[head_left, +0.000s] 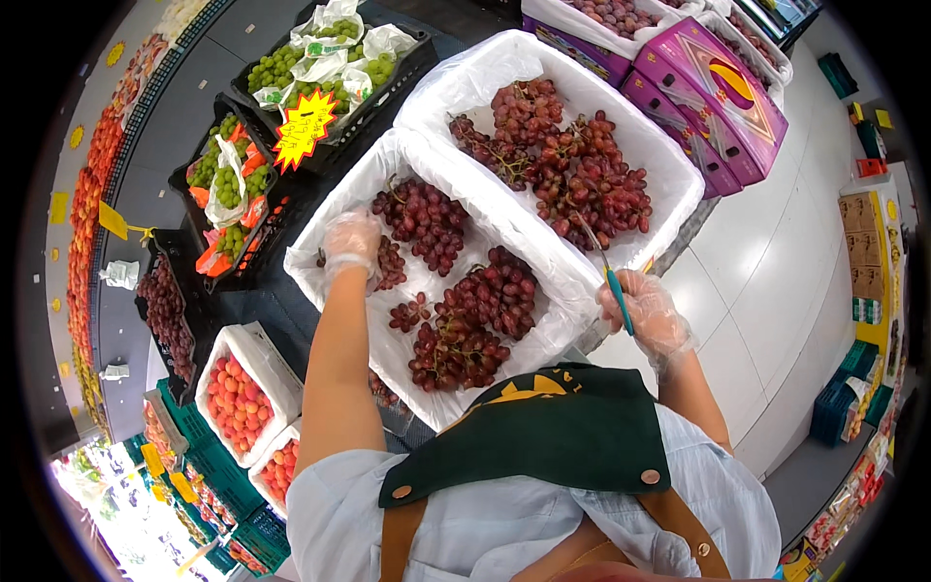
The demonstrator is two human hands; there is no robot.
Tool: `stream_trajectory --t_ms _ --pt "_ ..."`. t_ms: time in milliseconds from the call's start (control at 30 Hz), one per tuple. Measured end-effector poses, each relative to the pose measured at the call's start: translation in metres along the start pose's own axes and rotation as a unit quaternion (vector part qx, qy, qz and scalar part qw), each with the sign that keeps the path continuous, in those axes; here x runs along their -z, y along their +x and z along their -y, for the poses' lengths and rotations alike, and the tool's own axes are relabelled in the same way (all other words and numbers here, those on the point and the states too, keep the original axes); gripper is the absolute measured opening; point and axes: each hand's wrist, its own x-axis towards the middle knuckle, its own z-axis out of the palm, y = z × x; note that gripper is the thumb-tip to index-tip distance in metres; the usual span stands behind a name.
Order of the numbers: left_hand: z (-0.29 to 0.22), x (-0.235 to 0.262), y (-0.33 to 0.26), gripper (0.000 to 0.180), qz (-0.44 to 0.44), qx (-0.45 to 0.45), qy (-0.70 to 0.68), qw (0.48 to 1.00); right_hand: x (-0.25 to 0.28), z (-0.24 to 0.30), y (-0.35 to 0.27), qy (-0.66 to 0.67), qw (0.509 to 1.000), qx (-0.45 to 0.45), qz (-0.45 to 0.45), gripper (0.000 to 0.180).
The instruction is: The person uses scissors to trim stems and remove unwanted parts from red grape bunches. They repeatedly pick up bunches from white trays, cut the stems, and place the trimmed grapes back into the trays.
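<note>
My left hand (pixel 351 241), in a clear plastic glove, reaches into the near white-lined box (pixel 308 218) at its left side. Its fingers are curled down over a small bunch of red grapes (pixel 391 264), whose berries show on both sides of it. Fuller bunches of dark red grapes (pixel 424 225) lie beside it in the same box. My right hand (pixel 648 308), also gloved, is closed around teal-handled scissors (pixel 619 299) at the right edge of the boxes. The thin blades point toward the red grapes (pixel 592 184) in the far white-lined box (pixel 669 160).
Black crates of green grapes (pixel 276 70) stand at the upper left, with a yellow-and-red price sign (pixel 305 129). White boxes of orange-red fruit (pixel 238 407) sit at the lower left. Purple cartons (pixel 713 92) are stacked at the upper right, beside a tiled floor (pixel 742 281).
</note>
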Motion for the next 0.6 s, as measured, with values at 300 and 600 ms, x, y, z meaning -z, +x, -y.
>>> stream_trajectory --t_ms 300,600 --pt "0.073 -0.003 -0.177 0.023 -0.195 0.16 -0.285 0.925 0.017 0.012 0.023 -0.028 0.997 0.051 0.056 0.023" --pt "0.06 -0.026 -0.324 0.036 -0.112 0.503 -0.668 0.537 -0.001 0.028 0.033 -0.127 0.982 0.104 0.097 0.03"
